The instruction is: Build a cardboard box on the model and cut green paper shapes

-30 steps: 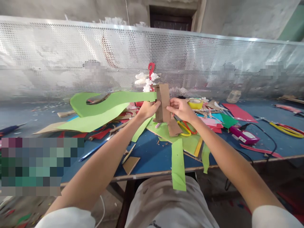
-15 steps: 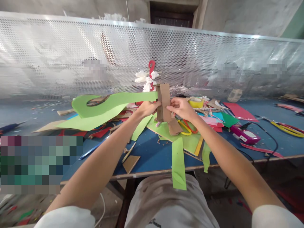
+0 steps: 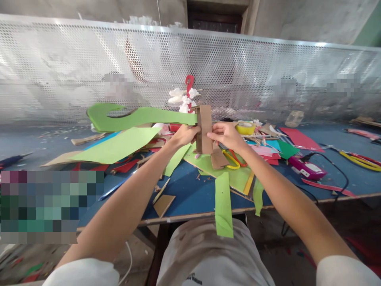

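Between my hands an upright brown cardboard box piece (image 3: 205,131) stands over the table's middle. A long green hooked shape (image 3: 119,119) joins its left side and reaches out to the left. My left hand (image 3: 188,135) is closed on the box's left side, its thumb against the cardboard. From the right, my right hand (image 3: 226,134) pinches the box's right edge between thumb and fingers. Behind it rises a red hooked strip (image 3: 189,81) with white flower-like pieces (image 3: 185,104). Below lie a brown cardboard scrap (image 3: 219,158) and scissors with yellow handles (image 3: 233,159).
Green paper sheets (image 3: 119,147) lie at left. A green strip (image 3: 224,204) hangs over the front edge. To the right are yellow tape (image 3: 245,127), a purple corded device (image 3: 308,167), red paper (image 3: 299,138) and yellow-handled pliers (image 3: 361,162). A perforated metal screen (image 3: 244,79) closes the back.
The green hooked shape's far left end has swung upward, away from the paper sheet beneath. Both hands keep their hold on the cardboard box piece, almost in place.
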Available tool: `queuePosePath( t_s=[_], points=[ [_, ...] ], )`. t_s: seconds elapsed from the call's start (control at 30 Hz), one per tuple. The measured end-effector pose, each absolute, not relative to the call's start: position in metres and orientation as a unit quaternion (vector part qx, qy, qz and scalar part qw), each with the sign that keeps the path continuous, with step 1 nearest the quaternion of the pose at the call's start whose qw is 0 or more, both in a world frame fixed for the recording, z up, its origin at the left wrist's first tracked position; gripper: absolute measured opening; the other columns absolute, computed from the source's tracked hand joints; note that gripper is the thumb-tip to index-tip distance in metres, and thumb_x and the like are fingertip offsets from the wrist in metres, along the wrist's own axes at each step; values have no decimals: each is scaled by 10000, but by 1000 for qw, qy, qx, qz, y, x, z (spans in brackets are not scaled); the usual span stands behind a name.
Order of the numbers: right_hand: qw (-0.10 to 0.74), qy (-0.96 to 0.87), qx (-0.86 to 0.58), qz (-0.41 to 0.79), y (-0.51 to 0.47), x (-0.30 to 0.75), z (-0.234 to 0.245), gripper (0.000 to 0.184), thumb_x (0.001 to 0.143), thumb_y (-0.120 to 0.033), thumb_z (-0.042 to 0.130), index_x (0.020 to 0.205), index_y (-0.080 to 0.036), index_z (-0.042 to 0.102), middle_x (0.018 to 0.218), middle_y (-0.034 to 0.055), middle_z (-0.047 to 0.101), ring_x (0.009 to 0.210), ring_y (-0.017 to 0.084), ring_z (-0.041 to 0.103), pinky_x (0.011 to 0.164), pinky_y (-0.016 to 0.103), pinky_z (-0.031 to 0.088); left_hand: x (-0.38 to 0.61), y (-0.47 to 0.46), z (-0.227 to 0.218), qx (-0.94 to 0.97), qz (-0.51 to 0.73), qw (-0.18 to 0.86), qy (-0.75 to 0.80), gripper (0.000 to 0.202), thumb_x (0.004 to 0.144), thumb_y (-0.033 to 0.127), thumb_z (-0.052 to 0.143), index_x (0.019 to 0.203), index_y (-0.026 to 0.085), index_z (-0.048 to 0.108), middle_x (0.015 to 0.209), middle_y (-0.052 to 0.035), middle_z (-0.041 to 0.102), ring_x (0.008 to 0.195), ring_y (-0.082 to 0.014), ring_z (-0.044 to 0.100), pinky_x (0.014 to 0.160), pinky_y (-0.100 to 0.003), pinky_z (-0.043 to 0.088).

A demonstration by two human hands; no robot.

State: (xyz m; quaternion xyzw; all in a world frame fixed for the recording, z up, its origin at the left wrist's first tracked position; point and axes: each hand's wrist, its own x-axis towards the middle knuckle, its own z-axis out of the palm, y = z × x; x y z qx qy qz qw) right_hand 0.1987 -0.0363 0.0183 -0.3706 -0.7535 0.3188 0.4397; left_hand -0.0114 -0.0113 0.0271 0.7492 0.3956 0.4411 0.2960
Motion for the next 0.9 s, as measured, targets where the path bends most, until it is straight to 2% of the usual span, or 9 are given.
queuePosePath(
  t_s=[0.2,0.37,0.7,0.8,0.9],
  points=[
    [456,-753,-342,330,-30,198,13,491,766,-619,884,847,-216,615,725,2,678,534,133,606,530,294,519,-10,-17,33,747,417,313,412,348,831,172,526,486,200,491,474,-33,519,435,-138,494,457,-269,366],
    [466,-746,-335,339,-28,198,12,469,762,-586,903,852,-209,639,729,6,686,523,132,609,522,298,518,-10,-18,35,749,412,328,402,332,833,162,523,504,198,499,481,-30,525,434,-141,503,447,-268,375],
    [455,-753,-339,333,-26,202,12,455,751,-553,918,853,-207,640,751,7,678,532,125,591,508,292,523,-13,-18,33,754,399,318,413,360,874,286,571,529,185,550,509,-39,572,488,-151,542,521,-269,426],
    [489,-736,-324,338,-26,200,12,468,737,-572,916,884,-210,658,815,25,672,611,145,605,490,292,543,-14,-14,29,759,400,316,405,368,893,332,588,557,183,572,513,-43,582,485,-156,547,525,-274,435],
    [525,-717,-319,328,-27,197,13,478,745,-605,896,879,-218,651,791,24,644,646,161,593,475,295,553,-15,-10,26,769,394,308,399,379,906,352,589,570,178,588,522,-49,596,489,-157,556,547,-278,451]
  ],
)
